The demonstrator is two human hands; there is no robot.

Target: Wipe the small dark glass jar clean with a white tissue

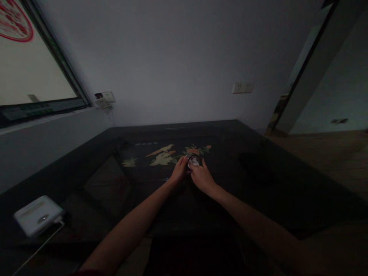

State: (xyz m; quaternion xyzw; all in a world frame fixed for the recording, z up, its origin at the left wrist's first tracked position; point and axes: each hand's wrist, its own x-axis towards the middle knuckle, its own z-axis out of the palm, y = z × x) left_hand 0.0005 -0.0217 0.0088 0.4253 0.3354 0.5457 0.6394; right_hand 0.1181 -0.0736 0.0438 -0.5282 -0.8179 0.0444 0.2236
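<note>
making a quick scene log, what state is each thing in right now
round object: held between both hands; open or closed, too dim to tell
white piece: against the round object; loose or attached, unclear
left hand: gripping the round object's left side
right hand: gripping its right side
white box: resting on table, cable attached
right wall socket: holes uncovered

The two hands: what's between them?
The head view shows a small shiny object and a whitish piece between left hand and right hand, too dim to identify.

Left hand point(178, 170) curls close beside right hand point(202, 178).
</note>
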